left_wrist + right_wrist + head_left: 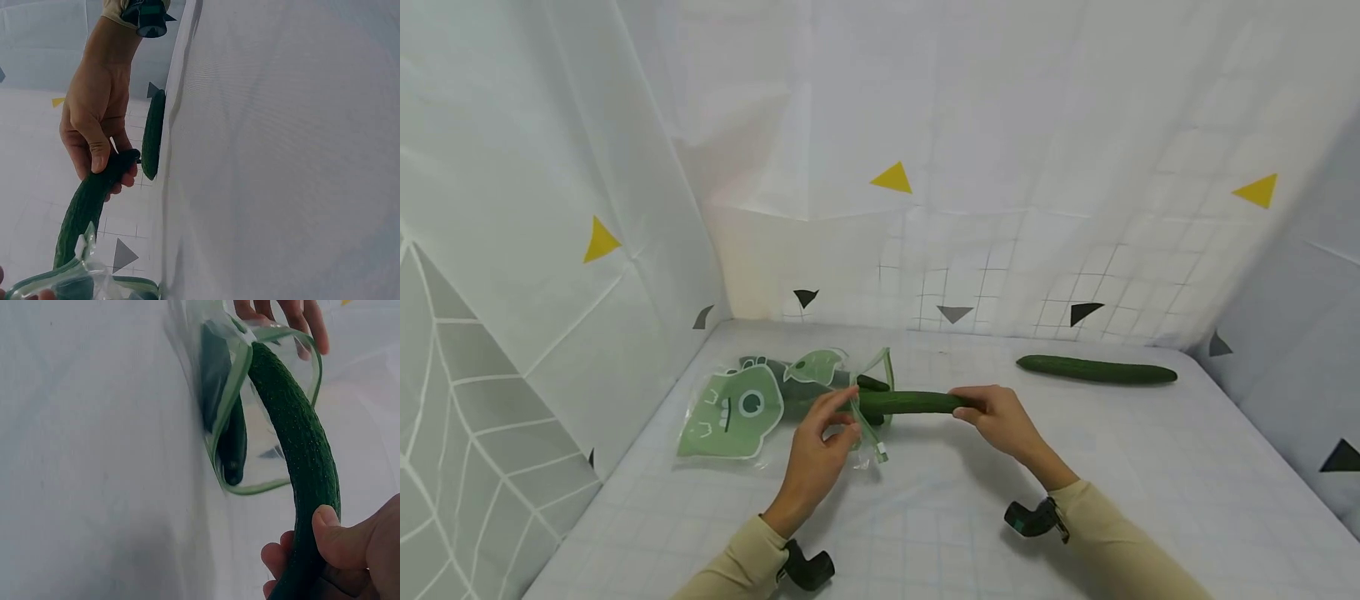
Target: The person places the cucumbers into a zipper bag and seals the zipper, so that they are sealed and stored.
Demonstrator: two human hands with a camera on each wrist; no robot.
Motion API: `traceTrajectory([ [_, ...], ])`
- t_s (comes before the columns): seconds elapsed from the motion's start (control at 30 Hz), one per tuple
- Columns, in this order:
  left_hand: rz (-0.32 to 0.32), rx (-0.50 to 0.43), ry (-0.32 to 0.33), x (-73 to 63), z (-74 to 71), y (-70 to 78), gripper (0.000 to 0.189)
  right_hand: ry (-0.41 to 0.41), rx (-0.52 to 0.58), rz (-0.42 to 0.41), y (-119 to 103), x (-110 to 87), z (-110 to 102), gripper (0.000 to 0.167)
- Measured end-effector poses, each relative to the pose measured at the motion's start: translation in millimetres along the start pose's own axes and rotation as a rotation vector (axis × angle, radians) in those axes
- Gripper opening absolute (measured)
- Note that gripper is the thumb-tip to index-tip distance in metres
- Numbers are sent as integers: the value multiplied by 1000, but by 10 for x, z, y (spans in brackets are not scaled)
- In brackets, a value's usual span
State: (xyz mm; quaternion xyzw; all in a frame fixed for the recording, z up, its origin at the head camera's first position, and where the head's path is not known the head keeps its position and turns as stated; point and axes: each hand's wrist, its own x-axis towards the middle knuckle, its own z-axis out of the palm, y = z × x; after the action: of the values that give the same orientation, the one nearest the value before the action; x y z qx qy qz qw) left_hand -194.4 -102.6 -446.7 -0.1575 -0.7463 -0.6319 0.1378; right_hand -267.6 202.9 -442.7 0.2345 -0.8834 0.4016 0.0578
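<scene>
Head view showed my right hand curled around one end of the cucumber, whose other end was at the open mouth of the bag. My left hand was beside it, but I could not tell whether it pinched. I judged this step as inserting; next seemed to need a straight leftward push.

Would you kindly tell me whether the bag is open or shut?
The bag is open: its green rim gapes, showing a cucumber inside.
</scene>
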Motion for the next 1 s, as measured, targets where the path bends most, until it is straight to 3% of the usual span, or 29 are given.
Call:
traceTrajectory([
  [0.63,-2,2,-14,1,-16,20,52,-50,37,-33,-270,130,437,29],
  [1.0,6,24,-2,2,-9,4,53,-62,13,-114,-387,185,652,27],
])
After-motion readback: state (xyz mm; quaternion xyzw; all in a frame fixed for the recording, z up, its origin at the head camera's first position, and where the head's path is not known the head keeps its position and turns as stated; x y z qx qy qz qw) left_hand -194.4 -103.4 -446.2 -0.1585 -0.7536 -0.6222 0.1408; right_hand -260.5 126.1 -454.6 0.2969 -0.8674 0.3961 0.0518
